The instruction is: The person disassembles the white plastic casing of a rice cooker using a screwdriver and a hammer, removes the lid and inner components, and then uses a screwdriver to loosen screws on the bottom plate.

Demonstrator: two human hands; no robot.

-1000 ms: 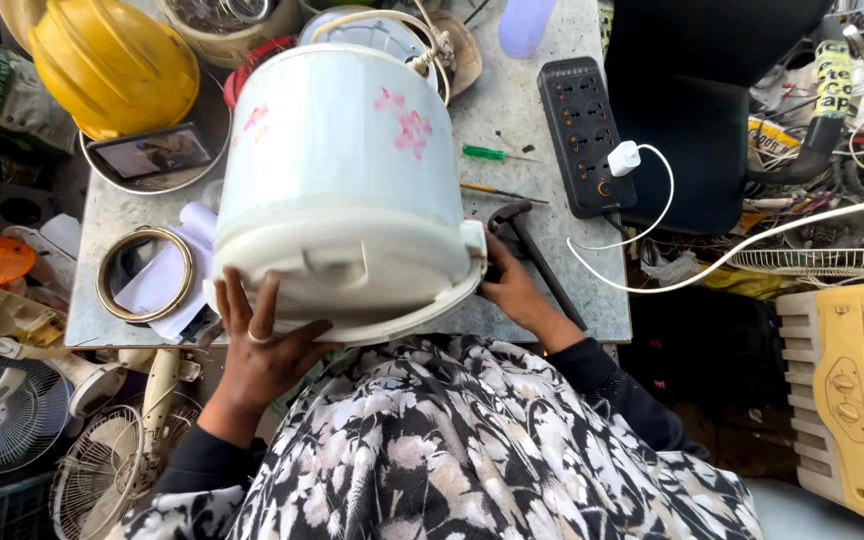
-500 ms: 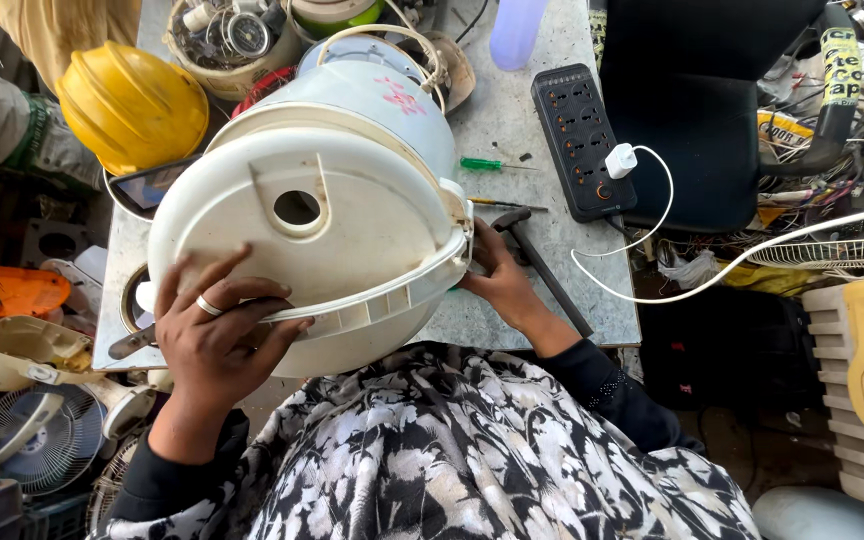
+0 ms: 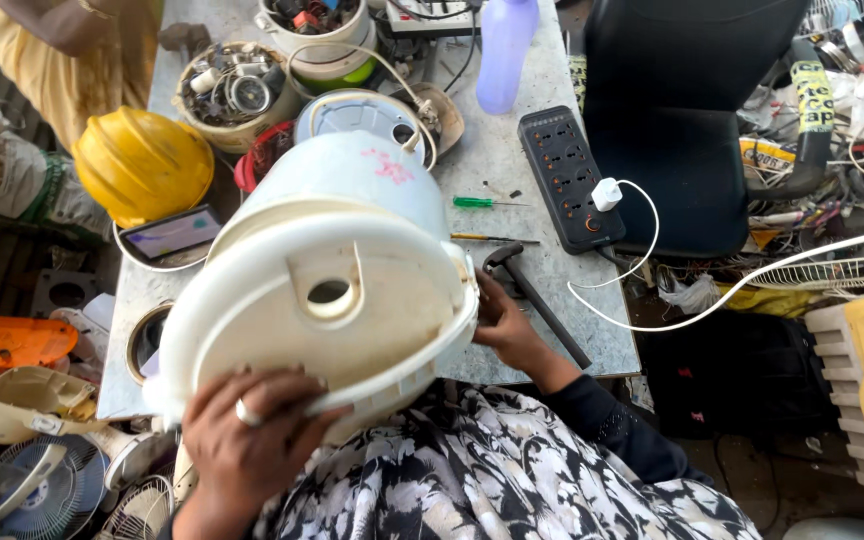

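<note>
White plastic rice-cooker body (image 3: 332, 290) lies tipped on its side over the counter's (image 3: 512, 150) near edge, base toward the camera. Left hand (image 3: 252, 450) spreads flat on the base rim at 6 o'clock; right hand (image 3: 507, 330) closes on the rim at 3 o'clock. It could roll onto the hammer (image 3: 537, 300) and screwdrivers (image 3: 487, 203). Crowded grey counter; yellow hard hat (image 3: 142, 165) at 10 o'clock, power strip (image 3: 567, 180) at 2, scrap fans (image 3: 32, 500) on the floor.
</note>
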